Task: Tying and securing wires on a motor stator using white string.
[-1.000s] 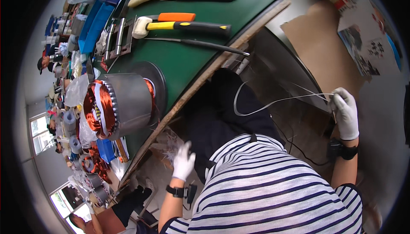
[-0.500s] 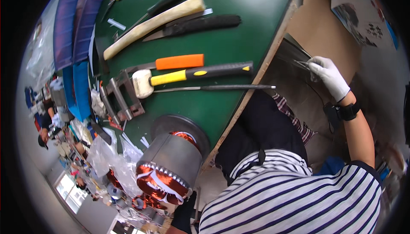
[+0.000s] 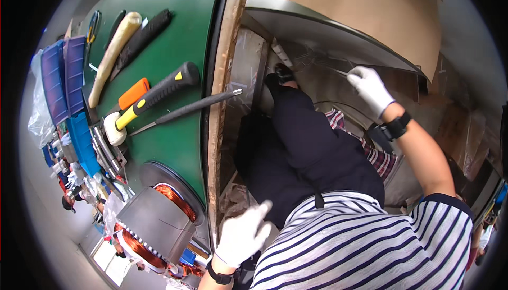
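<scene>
My right hand (image 3: 372, 90), in a white glove, hangs off the bench over the floor on the right, its fingers closed. A thin pale strip (image 3: 334, 70) sticks out from its fingertips; its exact kind is not clear. My left hand (image 3: 243, 234), also gloved, is beside the bench's near edge with its fingers apart, holding nothing. To its left, a grey motor stator (image 3: 153, 226) with copper windings rests on a dark round flange (image 3: 193, 184) at the bench edge.
On the green bench (image 3: 174, 41) lie a white-headed mallet (image 3: 153, 95), a black rod (image 3: 196, 108), an orange-handled tool (image 3: 134, 93), a pale wooden stick (image 3: 114, 57) and pliers (image 3: 93, 25). Blue bins (image 3: 83, 139) line the far side. Brown cardboard (image 3: 365, 15) covers a surface at upper right.
My view has swung to the right, so the bench shifts left. My left hand has come into view. The right hand still pinches something thin, now beyond my knees.
</scene>
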`<state>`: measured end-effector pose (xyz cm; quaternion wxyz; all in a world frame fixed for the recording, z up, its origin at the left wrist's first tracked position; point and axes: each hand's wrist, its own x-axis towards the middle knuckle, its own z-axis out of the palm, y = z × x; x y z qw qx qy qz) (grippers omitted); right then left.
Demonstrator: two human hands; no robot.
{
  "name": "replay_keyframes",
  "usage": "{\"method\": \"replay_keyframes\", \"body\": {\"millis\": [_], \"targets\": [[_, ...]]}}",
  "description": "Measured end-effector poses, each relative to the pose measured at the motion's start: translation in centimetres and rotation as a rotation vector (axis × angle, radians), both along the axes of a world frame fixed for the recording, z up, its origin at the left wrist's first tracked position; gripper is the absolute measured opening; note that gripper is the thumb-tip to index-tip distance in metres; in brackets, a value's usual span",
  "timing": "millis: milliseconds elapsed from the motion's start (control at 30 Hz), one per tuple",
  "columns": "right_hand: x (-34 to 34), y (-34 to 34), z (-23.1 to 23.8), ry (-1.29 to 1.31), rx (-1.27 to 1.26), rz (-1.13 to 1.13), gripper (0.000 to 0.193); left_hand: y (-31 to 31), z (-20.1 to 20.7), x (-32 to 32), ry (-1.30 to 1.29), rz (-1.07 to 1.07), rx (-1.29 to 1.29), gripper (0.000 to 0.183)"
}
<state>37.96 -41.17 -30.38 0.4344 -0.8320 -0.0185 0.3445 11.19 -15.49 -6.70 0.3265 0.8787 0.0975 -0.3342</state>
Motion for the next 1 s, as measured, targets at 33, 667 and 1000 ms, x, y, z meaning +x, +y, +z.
{"method": "replay_keyframes", "body": {"millis": [33,667,1000], "targets": [[-0.7,-0.1,-2.5,-0.040,-0.064,-0.003,0.026,-0.3,0.1,2.5,-0.098,-0.162,0.190,0.041],[1.6,15.1,-31.9,0.187,-0.129,-0.076,0.044,5.1,-5.4,11.4,-0.655,-0.121,0.766,0.095],[12.6,27.5,-34.5,0.084,0.171,-0.162,0.045,10.7,-9.2,18.4,-0.707,-0.253,0.939,0.095]]}}
